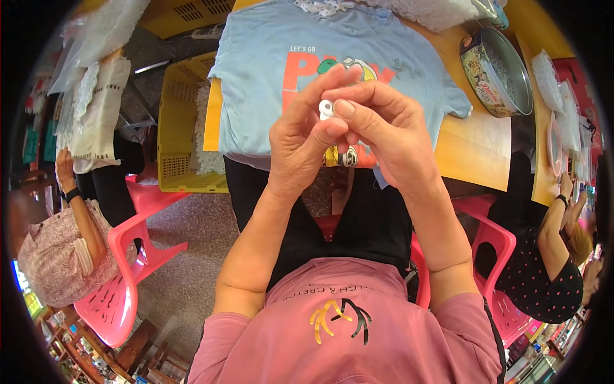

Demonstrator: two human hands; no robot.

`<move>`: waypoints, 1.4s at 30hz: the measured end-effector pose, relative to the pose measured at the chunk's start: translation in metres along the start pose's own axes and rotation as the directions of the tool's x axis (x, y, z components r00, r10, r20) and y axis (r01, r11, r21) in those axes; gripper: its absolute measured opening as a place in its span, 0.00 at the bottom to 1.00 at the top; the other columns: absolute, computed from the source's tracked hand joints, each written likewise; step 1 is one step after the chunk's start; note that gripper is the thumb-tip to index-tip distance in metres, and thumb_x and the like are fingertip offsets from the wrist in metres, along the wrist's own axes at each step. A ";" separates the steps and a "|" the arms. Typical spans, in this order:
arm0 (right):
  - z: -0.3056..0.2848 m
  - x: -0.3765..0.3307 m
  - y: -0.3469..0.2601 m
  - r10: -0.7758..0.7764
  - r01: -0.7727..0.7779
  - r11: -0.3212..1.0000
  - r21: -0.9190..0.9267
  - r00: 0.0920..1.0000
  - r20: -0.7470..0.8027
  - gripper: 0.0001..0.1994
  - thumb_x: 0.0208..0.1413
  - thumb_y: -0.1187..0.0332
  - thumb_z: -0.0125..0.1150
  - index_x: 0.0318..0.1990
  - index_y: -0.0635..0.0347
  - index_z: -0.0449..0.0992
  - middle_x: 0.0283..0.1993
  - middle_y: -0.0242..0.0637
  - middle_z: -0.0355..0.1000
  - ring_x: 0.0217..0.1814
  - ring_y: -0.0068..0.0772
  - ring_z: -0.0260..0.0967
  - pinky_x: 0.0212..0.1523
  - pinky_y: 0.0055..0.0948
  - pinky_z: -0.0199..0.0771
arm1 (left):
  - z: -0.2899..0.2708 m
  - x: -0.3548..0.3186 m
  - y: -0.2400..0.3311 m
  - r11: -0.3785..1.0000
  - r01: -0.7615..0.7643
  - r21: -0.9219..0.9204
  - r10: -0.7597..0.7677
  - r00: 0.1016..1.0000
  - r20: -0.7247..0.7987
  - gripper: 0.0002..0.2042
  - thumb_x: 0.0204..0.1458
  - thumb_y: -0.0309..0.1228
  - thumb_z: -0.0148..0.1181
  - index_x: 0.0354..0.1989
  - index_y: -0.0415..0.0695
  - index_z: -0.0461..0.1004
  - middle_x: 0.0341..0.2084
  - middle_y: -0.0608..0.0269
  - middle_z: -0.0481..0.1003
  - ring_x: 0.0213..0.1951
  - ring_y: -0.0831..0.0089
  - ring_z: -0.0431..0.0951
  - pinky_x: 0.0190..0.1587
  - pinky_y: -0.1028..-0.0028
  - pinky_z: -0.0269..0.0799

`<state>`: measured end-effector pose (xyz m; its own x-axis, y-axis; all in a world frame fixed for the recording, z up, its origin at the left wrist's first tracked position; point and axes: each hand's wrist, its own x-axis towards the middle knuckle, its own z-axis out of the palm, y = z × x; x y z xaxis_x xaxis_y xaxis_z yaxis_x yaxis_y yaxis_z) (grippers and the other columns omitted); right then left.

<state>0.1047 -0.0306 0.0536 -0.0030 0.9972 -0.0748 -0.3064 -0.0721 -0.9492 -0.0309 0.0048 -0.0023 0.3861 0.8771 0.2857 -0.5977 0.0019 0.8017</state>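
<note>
A small white plastic piece with a round hole (pixel 326 108) is held up between my fingertips, above a light blue printed T-shirt (pixel 252 77) spread over the table edge. My left hand (pixel 297 134) pinches it from the left with thumb and fingers. From the right, my right hand (pixel 390 121) closes on it, thumb and forefinger pressed together. The fingers cover part of the piece, so I cannot tell whether it is one part or two joined. Several similar white pieces (pixel 323 6) lie at the far end of the shirt.
Left of the table stands a yellow plastic crate (pixel 176 96) with white pieces in it. A round tin (pixel 480 80) of small clear or white bits sits on the wooden table (pixel 476 150) at right. Bagged white pieces (pixel 422 13) lie behind. People (pixel 64 256) sit on pink chairs (pixel 118 291) at both sides.
</note>
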 end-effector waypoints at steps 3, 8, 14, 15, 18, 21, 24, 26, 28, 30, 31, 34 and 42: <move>0.002 -0.002 0.004 -0.017 0.015 0.999 0.048 0.999 0.034 0.09 0.60 0.71 0.60 0.44 0.65 0.78 0.34 0.30 0.73 0.33 0.16 0.68 0.32 0.17 0.67 | -0.003 -0.002 -0.003 0.996 -0.071 0.055 0.070 0.997 0.030 0.21 0.56 0.27 0.62 0.57 0.36 0.69 0.51 0.57 0.75 0.30 0.82 0.75 0.31 0.85 0.73; -0.001 -0.005 0.011 -0.059 0.051 0.988 0.143 0.997 0.053 0.06 0.60 0.73 0.60 0.41 0.64 0.76 0.39 0.31 0.73 0.37 0.16 0.68 0.35 0.17 0.68 | -0.003 -0.004 0.002 0.999 -0.034 0.026 0.032 0.999 0.044 0.19 0.54 0.23 0.62 0.55 0.36 0.71 0.52 0.54 0.75 0.44 0.75 0.76 0.46 0.77 0.73; 0.003 -0.006 0.014 -0.065 0.062 0.993 0.097 0.997 0.032 0.05 0.59 0.74 0.60 0.41 0.64 0.75 0.41 0.34 0.74 0.37 0.18 0.69 0.36 0.18 0.69 | -0.008 0.000 0.003 0.995 -0.093 0.044 0.089 0.991 0.102 0.19 0.53 0.21 0.63 0.54 0.36 0.72 0.52 0.53 0.74 0.56 0.67 0.71 0.60 0.67 0.65; 0.005 -0.006 0.013 -0.069 0.068 0.993 0.092 0.998 0.007 0.06 0.59 0.74 0.60 0.42 0.64 0.75 0.41 0.34 0.74 0.36 0.18 0.69 0.35 0.18 0.69 | -0.006 -0.001 0.005 0.999 -0.034 0.007 0.033 0.997 0.067 0.19 0.53 0.22 0.63 0.54 0.37 0.72 0.52 0.53 0.74 0.56 0.67 0.71 0.60 0.68 0.64; 0.005 0.004 0.002 -0.059 0.058 0.997 0.056 0.998 0.016 0.07 0.59 0.75 0.60 0.44 0.66 0.75 0.40 0.35 0.74 0.34 0.18 0.69 0.35 0.18 0.70 | -0.001 0.006 0.003 0.999 0.042 0.012 -0.043 0.997 0.059 0.24 0.54 0.26 0.63 0.60 0.39 0.67 0.55 0.55 0.72 0.59 0.68 0.69 0.61 0.69 0.62; 0.029 0.028 -0.023 -0.210 0.183 0.938 -0.294 0.976 -0.063 0.08 0.59 0.73 0.59 0.43 0.69 0.76 0.37 0.37 0.75 0.32 0.19 0.70 0.35 0.18 0.70 | -0.004 0.008 -0.013 0.982 -0.188 -0.036 0.185 0.980 -0.074 0.29 0.62 0.34 0.55 0.68 0.39 0.51 0.60 0.57 0.64 0.61 0.69 0.65 0.61 0.69 0.62; 0.059 0.062 -0.040 -0.203 0.204 0.868 -0.452 0.978 0.051 0.09 0.60 0.71 0.59 0.43 0.69 0.77 0.37 0.36 0.75 0.35 0.21 0.73 0.38 0.19 0.72 | -0.002 0.011 -0.013 0.982 -0.101 -0.161 0.062 0.971 -0.230 0.24 0.66 0.36 0.49 0.65 0.38 0.55 0.56 0.56 0.66 0.60 0.70 0.66 0.60 0.68 0.63; 0.074 0.087 -0.039 -0.100 0.172 0.910 -0.377 0.974 0.201 0.11 0.60 0.68 0.59 0.43 0.68 0.78 0.37 0.35 0.76 0.38 0.24 0.75 0.40 0.21 0.75 | -0.003 0.010 -0.010 0.995 -0.088 -0.044 0.078 0.977 -0.201 0.21 0.67 0.36 0.46 0.62 0.37 0.58 0.53 0.56 0.68 0.56 0.70 0.69 0.59 0.67 0.65; 0.072 0.108 -0.028 -0.127 0.232 0.876 -0.424 0.957 0.261 0.12 0.60 0.67 0.59 0.44 0.68 0.78 0.37 0.34 0.77 0.38 0.24 0.76 0.40 0.22 0.75 | -0.005 0.010 -0.007 0.993 -0.099 -0.064 0.080 0.964 -0.253 0.18 0.67 0.35 0.46 0.59 0.37 0.61 0.52 0.57 0.69 0.53 0.71 0.72 0.57 0.67 0.67; 0.056 0.130 -0.020 -0.143 0.287 0.832 -0.474 0.938 0.317 0.13 0.60 0.66 0.58 0.45 0.67 0.79 0.37 0.34 0.77 0.38 0.25 0.76 0.39 0.24 0.76 | -0.010 0.009 -0.008 0.995 -0.048 -0.090 0.029 0.977 -0.209 0.15 0.66 0.32 0.47 0.57 0.36 0.63 0.49 0.57 0.72 0.51 0.72 0.73 0.55 0.69 0.69; 0.040 0.140 -0.020 -0.199 0.304 0.763 -0.571 0.950 0.240 0.13 0.60 0.65 0.59 0.44 0.67 0.79 0.36 0.34 0.78 0.37 0.24 0.76 0.39 0.23 0.76 | -0.008 0.008 -0.006 1.000 0.005 0.015 -0.003 0.989 -0.148 0.14 0.66 0.31 0.47 0.55 0.36 0.65 0.47 0.58 0.73 0.51 0.72 0.74 0.56 0.69 0.68; -0.009 0.161 -0.025 -0.288 0.252 0.601 -0.758 0.954 0.089 0.13 0.59 0.64 0.60 0.44 0.65 0.80 0.35 0.36 0.78 0.36 0.23 0.76 0.38 0.24 0.75 | 0.001 0.005 0.000 0.989 0.071 0.130 -0.056 0.992 -0.111 0.11 0.65 0.27 0.48 0.52 0.36 0.68 0.44 0.58 0.75 0.49 0.72 0.75 0.55 0.71 0.69; -0.050 0.180 0.000 -0.413 0.245 0.034 -0.969 0.886 0.210 0.10 0.54 0.64 0.63 0.42 0.54 0.82 0.38 0.41 0.78 0.37 0.40 0.76 0.40 0.36 0.75 | -0.001 0.006 -0.005 0.983 0.059 0.173 -0.044 0.995 -0.086 0.09 0.63 0.24 0.49 0.48 0.36 0.71 0.40 0.60 0.75 0.47 0.74 0.76 0.52 0.74 0.70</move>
<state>0.1520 0.1476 0.0242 -0.0759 0.9176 0.3902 0.9113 0.2226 -0.3464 -0.0266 0.0102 -0.0050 0.3501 0.9144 0.2034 -0.4436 -0.0294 0.8957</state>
